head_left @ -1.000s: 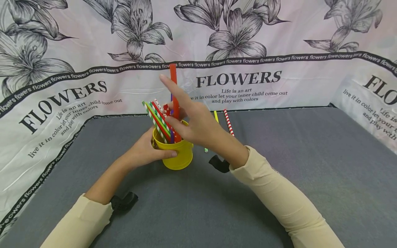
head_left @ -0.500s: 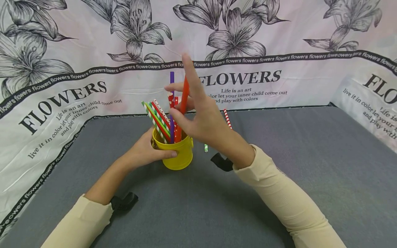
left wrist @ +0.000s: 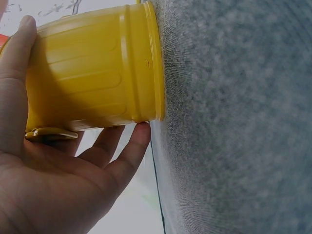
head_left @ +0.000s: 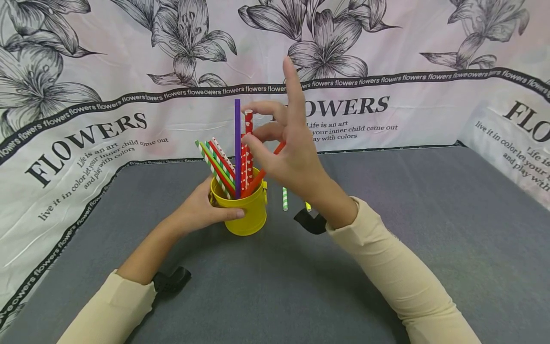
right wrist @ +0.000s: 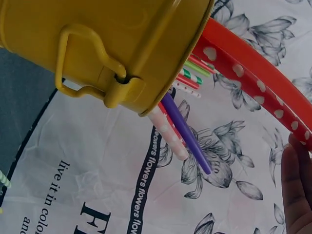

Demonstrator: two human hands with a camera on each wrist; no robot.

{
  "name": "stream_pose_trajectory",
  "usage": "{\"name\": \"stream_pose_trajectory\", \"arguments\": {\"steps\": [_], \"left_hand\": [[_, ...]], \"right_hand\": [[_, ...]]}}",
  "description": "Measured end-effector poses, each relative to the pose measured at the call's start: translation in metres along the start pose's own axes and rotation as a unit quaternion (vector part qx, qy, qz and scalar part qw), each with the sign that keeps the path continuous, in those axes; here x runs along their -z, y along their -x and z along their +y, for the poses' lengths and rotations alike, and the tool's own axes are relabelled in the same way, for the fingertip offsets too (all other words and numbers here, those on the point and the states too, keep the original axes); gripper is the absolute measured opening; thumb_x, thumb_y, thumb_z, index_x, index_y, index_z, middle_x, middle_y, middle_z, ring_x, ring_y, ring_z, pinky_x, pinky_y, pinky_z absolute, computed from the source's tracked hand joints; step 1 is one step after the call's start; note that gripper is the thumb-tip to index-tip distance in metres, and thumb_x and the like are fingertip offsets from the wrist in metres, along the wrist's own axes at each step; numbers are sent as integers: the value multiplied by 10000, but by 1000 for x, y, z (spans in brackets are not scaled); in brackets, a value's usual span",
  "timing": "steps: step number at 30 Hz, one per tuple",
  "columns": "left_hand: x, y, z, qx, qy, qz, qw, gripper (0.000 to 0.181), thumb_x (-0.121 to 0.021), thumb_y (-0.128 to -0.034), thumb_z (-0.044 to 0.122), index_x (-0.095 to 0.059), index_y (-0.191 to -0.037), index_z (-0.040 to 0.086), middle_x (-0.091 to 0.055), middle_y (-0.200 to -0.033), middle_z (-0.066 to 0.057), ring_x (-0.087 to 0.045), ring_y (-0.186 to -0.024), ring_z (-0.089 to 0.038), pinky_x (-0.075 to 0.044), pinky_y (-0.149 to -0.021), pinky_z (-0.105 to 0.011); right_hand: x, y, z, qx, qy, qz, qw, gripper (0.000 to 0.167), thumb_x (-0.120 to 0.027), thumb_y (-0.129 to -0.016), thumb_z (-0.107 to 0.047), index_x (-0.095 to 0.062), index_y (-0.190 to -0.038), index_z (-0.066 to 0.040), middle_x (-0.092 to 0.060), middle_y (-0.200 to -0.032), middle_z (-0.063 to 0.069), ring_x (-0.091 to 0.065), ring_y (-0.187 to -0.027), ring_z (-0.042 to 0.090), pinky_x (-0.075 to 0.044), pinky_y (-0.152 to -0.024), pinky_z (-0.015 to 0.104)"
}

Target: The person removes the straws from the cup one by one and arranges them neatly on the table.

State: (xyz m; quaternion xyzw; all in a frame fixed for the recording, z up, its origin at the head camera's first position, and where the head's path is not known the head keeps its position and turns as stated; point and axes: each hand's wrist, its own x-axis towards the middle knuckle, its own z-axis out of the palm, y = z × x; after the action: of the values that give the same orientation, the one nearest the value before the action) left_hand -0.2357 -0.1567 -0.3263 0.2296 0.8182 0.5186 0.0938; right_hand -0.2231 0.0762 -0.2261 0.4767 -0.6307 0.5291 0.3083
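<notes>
My left hand (head_left: 202,208) grips the yellow bucket (head_left: 247,220), thumb across its front; the left wrist view shows fingers of this hand (left wrist: 53,170) around the bucket (left wrist: 92,68). Several straws stand in it: a tall purple straw (head_left: 237,143), striped ones (head_left: 215,167) leaning left, and an orange-red straw (head_left: 257,181) leaning right. With its index finger raised, my right hand (head_left: 301,157) pinches a red straw with white hearts (head_left: 248,122) above the rim. In the right wrist view fingers (right wrist: 292,180) touch a heart-patterned straw (right wrist: 261,85); most of that hand is out of view.
On the grey table (head_left: 266,296), a green-and-white straw (head_left: 285,198) and the end of a yellow straw (head_left: 308,206) lie right of the bucket, partly behind my right hand and its black strap (head_left: 310,222). A flower-printed cloth (head_left: 185,112) stands behind.
My right hand has moved right and let the orange-red straw lean over to the right. The heart-patterned straw now stands higher and further right. My left hand and the bucket have stayed in place.
</notes>
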Motion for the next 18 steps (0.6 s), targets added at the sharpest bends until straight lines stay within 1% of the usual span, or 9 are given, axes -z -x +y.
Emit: {"name": "stream_pose_trajectory", "arguments": {"steps": [4,8,11,14,16,18], "left_hand": [[0,-1,0,22,-12,14,10000,776,-853,-821,267,-351,-1398,135,-545,-1315,-56,-556,-1174,-255,-476,-1010,-477],[0,-1,-1,-37,-10,14,10000,776,-854,-820,260,-352,-1398,135,-547,-1315,-52,-554,-1172,-253,-475,-1011,-477],[0,-1,-1,-103,-7,0,9999,768,-853,-821,248,-357,-1396,134,-551,-1312,-52,-553,-1171,-252,-477,-1007,-475],[0,-1,-1,-159,-5,-12,9999,762,-850,-823,237,-359,-1396,130,-552,-1312,-53,-552,-1172,-251,-477,-1008,-473],[0,-1,-1,-174,-10,-13,9998,763,-849,-823,232,-358,-1398,127,-550,-1315,-55,-550,-1175,-251,-477,-1008,-473],[0,-1,-1,-171,-12,-12,9999,766,-849,-823,231,-357,-1401,127,-546,-1321,-54,-549,-1176,-253,-475,-1009,-475]], "right_hand": [[3,-1,-1,55,58,140,9999,843,-705,-885,79,-154,-1524,90,-662,-1124,193,-719,-864,217,-584,-813,384],[5,-2,-4,-130,118,212,9996,732,-713,-895,50,-295,-1495,85,-692,-1082,171,-718,-876,196,-588,-788,376],[6,-2,-6,-285,207,253,9991,602,-721,-892,47,-440,-1423,90,-711,-1050,149,-716,-874,170,-589,-776,364],[7,-3,-8,-335,299,261,9987,452,-728,-887,47,-563,-1305,95,-723,-1033,133,-710,-890,155,-587,-788,357],[9,-3,-10,-353,326,286,9984,378,-720,-894,47,-594,-1246,102,-724,-1026,135,-708,-893,154,-586,-791,355],[10,-4,-11,-320,248,320,9987,324,-694,-915,45,-585,-1215,103,-721,-1011,142,-711,-875,168,-589,-779,367]]}}
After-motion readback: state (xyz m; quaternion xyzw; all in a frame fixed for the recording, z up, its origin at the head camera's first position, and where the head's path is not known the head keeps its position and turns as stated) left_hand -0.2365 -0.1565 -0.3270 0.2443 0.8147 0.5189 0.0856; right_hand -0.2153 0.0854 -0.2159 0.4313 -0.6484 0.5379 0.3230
